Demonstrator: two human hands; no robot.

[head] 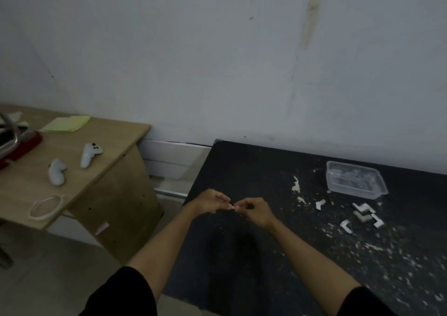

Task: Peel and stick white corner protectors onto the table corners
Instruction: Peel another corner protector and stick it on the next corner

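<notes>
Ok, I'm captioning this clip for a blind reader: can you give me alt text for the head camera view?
Two bare hands, left hand and right hand, meet over a black table, pinching a small white piece between their fingertips. To the right lie loose white corner protectors, paper scraps and a clear plastic tub. A wooden desk stands to the left.

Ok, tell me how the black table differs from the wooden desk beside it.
The black table is dark and littered with white scraps; the wooden desk is light tan and free of scraps. The black table carries a clear plastic tub and loose corner protectors; the wooden desk holds two white controllers. Both stand against the wall.
</notes>
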